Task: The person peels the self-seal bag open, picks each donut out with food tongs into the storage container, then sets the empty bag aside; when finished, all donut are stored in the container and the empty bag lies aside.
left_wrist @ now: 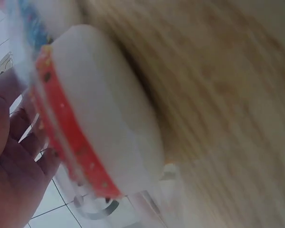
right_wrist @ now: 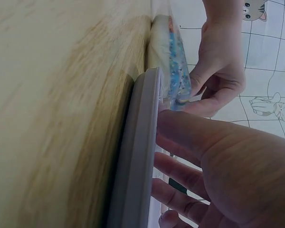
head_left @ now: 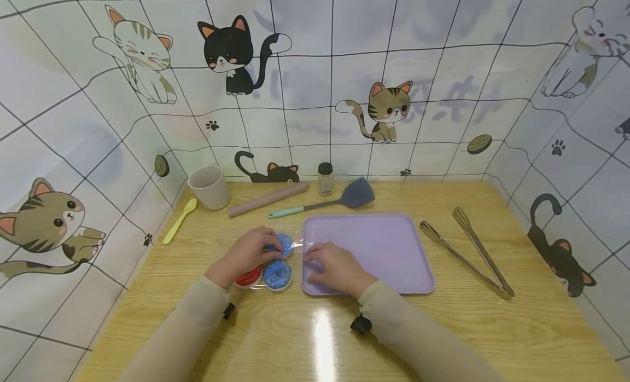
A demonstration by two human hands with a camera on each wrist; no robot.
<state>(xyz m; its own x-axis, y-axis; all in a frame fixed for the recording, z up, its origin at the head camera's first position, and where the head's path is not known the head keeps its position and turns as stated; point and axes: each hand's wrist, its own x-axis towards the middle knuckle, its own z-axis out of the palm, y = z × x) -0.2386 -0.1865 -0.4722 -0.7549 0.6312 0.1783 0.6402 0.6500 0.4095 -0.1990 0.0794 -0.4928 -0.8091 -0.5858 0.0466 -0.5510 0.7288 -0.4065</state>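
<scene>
Donuts with sprinkles lie in a clear plastic bag [head_left: 256,287] on the table: a blue donut [head_left: 278,275], a second blue donut [head_left: 285,244] behind it, and a red donut [head_left: 249,277]. My left hand [head_left: 243,255] reaches over the bag, and its thumb and forefinger pinch the film beside the rear blue donut. The palm covers part of the bag. The red donut [left_wrist: 80,137] is close up and blurred in the left wrist view. On the left side of the purple tray [head_left: 379,250] lies my right hand [head_left: 340,267], fingers spread and thumb apart, fingertips by the rim.
Behind the tray lie a spatula [head_left: 356,194], a shaker [head_left: 325,179] and a pinkish rolling pin [head_left: 268,200]. A grey cup [head_left: 209,188] and a yellow spoon [head_left: 180,220] are at the left. Metal tongs [head_left: 467,256] lie spread at the right. Cat-print sheeting [head_left: 305,119] surrounds the table.
</scene>
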